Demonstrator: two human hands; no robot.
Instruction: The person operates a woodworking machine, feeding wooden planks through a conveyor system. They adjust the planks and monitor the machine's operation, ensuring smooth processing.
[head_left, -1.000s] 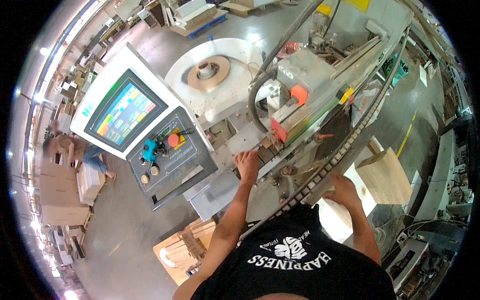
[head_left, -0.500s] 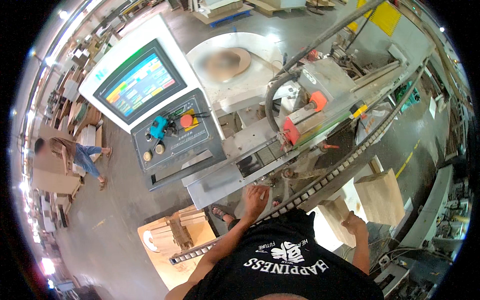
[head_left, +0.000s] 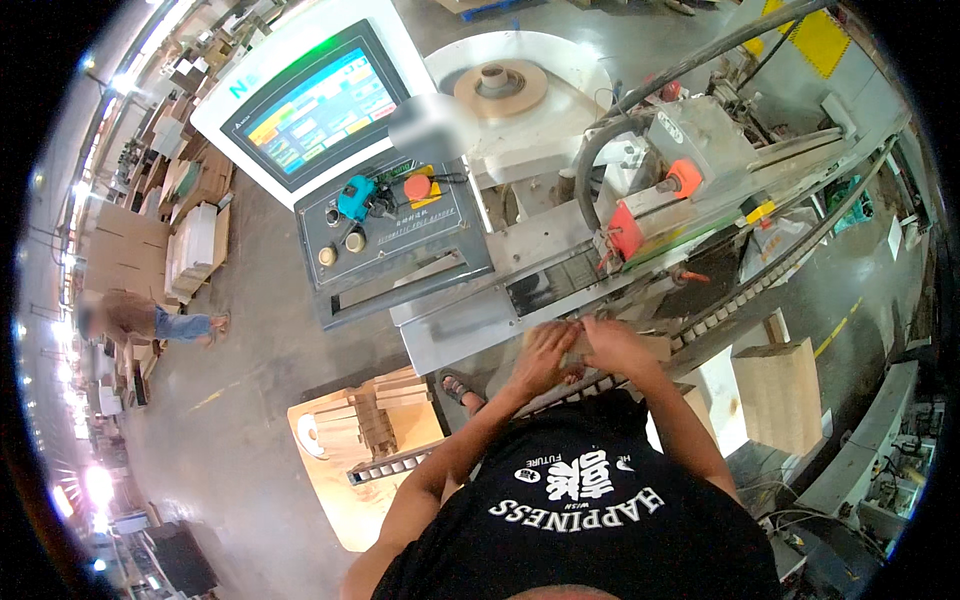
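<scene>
A pale wooden strip [head_left: 655,347] lies across in front of me at the near edge of the machine's grey feed table [head_left: 460,335]. My right hand [head_left: 612,345] is closed on it, and its right end sticks out beyond the hand. Close beside, my left hand [head_left: 545,358] has its fingers bent over the strip's left part, which it mostly covers. The hands nearly touch. Behind my right forearm, a low stack of wooden strips [head_left: 692,402] is partly hidden. A taller wooden stack [head_left: 778,395] stands farther right.
At left, wooden strips [head_left: 375,418] are piled on a pale board [head_left: 330,490]. The control panel with a screen [head_left: 315,105] stands ahead on the left. A roll of edging tape [head_left: 520,88] lies on a round disc. A roller rail [head_left: 740,300] crosses close by. Someone [head_left: 135,318] is far left.
My right hand has come left from the low stack, bringing a wooden strip to the machine's near edge. My left hand has moved right to meet it. The view has shifted.
</scene>
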